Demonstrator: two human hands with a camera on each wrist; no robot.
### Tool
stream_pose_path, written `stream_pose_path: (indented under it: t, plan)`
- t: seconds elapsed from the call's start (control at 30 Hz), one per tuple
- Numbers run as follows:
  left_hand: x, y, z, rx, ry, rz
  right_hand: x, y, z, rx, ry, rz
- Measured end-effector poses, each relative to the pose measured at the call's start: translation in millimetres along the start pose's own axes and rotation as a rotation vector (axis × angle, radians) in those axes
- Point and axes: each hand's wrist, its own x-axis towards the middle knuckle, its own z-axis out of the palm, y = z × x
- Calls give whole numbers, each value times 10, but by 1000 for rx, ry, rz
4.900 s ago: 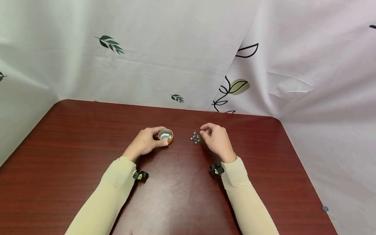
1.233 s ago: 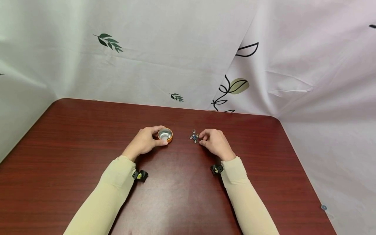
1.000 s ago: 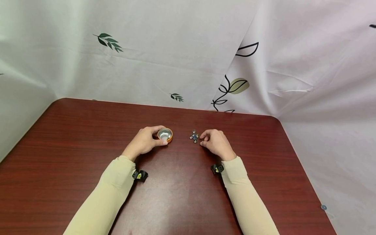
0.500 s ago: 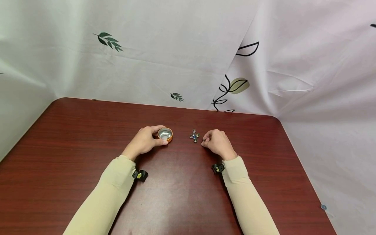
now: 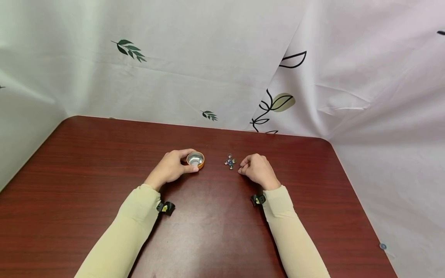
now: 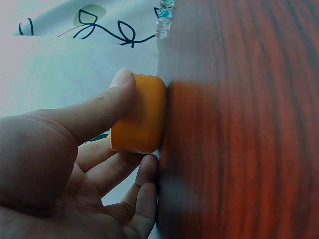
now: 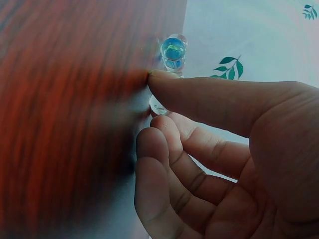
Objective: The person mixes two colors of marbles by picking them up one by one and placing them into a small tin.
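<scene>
Clear glass marble pinched between right hand's thumb and forefinger; left hand gripping small orange tin.

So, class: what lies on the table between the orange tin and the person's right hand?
In the head view, a cluster of glass marbles lies between the orange tin and the right hand.

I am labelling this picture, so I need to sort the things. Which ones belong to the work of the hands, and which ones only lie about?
In the work:
- orange tin, held by the left hand
- glass marbles, clustered on the table
- one marble, pinched by the right hand

Only lying about:
- small round thing by the table's right edge
- leaf-print cloth behind
</scene>
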Motion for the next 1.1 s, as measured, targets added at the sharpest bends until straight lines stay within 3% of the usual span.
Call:
stream_pose_path:
  t: [0.8,1.1]
  plan:
    - [-4,0,10,-4,6,-9,-14,-21,-3,-8,6,21]
    - [-2,-4,10,-2,11,7,-16,-37,-13,-6,44,9]
